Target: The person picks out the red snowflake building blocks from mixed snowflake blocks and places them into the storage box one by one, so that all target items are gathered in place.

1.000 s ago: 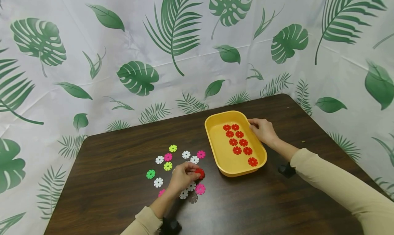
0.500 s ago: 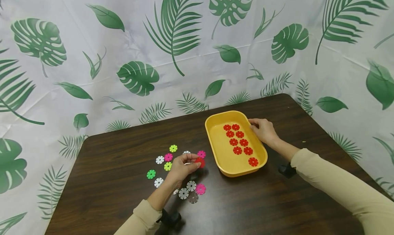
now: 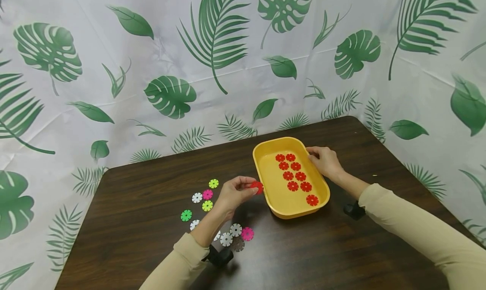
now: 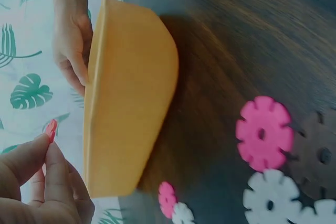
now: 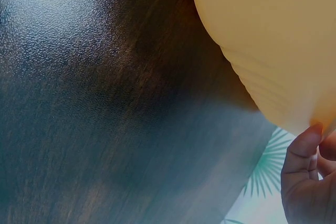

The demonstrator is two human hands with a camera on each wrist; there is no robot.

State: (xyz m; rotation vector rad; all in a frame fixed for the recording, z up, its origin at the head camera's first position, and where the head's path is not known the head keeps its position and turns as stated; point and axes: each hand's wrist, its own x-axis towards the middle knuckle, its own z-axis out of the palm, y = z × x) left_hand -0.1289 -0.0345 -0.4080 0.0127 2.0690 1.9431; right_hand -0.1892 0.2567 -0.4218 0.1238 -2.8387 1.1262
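Between thumb and fingers my left hand [image 3: 234, 196] pinches a red notched disc [image 3: 258, 187], a flower-shaped plastic piece with a centre hole. The disc is at the left rim of a yellow tray [image 3: 274, 195]; whether it touches cannot be told. In the left wrist view the disc [image 4: 51, 129] appears nearly edge-on. My right hand [image 3: 325, 161] grips the tray's right rim, its thumb and fingers [image 5: 304, 153] on the wall in the right wrist view. Several red discs [image 3: 300, 176] lie flat inside the tray, mostly in two rows on its right side.
On the dark wooden table [image 3: 144, 222], left of the tray, lie several loose discs: white [image 3: 236, 229], pink [image 3: 247, 234], yellow [image 3: 207, 205], green [image 3: 186, 215] and brown-grey [image 3: 238, 244]. My left forearm covers some. A leaf-patterned cloth [image 3: 235, 49] hangs behind the table.
My left hand has carried the red disc up and right from among the loose discs to the tray's left rim. The right hand and tray have stayed put.
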